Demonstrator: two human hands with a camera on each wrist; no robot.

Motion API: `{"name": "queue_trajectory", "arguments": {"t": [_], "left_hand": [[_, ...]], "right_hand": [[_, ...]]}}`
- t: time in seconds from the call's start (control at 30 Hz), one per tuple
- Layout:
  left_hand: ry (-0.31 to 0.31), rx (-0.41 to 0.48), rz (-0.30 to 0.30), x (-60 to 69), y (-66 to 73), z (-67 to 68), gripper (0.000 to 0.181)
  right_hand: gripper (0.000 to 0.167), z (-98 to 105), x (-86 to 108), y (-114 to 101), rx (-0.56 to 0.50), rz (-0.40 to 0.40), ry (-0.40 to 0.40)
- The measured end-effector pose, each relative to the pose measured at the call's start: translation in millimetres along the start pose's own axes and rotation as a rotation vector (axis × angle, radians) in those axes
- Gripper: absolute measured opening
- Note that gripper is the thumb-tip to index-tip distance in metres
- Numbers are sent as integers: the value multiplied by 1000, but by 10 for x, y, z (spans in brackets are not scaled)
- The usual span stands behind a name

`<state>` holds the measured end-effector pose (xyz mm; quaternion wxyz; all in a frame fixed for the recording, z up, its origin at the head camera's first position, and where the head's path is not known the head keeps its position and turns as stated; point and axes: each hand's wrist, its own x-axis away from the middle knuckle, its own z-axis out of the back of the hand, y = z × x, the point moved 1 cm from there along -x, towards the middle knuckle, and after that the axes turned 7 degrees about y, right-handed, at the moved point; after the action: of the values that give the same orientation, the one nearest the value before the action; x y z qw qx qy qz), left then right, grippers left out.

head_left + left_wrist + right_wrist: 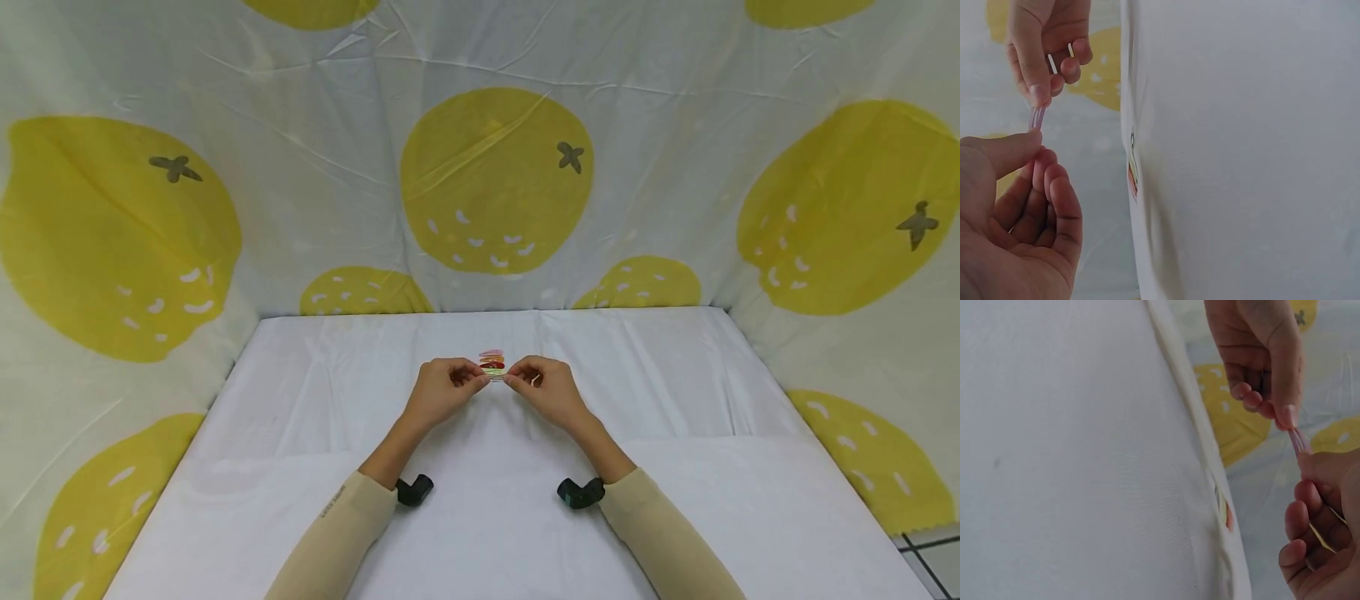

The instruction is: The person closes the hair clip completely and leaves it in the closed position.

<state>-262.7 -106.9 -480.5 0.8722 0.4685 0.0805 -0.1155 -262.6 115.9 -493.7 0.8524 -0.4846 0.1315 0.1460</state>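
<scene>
Between the two hands runs a short, thin pinkish-purple band, looking like a soft hair tie or rubber band. My left hand pinches one end between thumb and forefinger. The other end is pinched by my right hand, only a small gap away. In both hands the remaining fingers curl loosely. Just beyond the fingertips, a row of small coloured bands in pink, orange, red and green lies on the white cloth. Their near part is partly hidden behind the held band and fingers.
A white cloth covers the table. Around its back and sides hangs a pale curtain printed with yellow lemons. Dark wrist cameras sit by both beige sleeves. Floor tiles show at lower right.
</scene>
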Motion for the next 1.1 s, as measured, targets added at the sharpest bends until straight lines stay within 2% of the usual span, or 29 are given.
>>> {"name": "queue_trajectory", "arguments": {"t": [0.33,0.5,0.83,1.1], "left_hand": [[-91,-96,42,-101,-150,-69,13],[-89,-101,65,-138,-174,-88,11],[-104,-145,119,-172,-206,-109,13],[-93,-175,115,-186,-191,-125,13]], "right_hand": [[6,-100,-65,143,53,-65,-65],[5,-156,-88,182,74,-76,-84],[5,-230,-124,232,151,-46,-91],[5,-266,-129,230,194,-80,-97]]}}
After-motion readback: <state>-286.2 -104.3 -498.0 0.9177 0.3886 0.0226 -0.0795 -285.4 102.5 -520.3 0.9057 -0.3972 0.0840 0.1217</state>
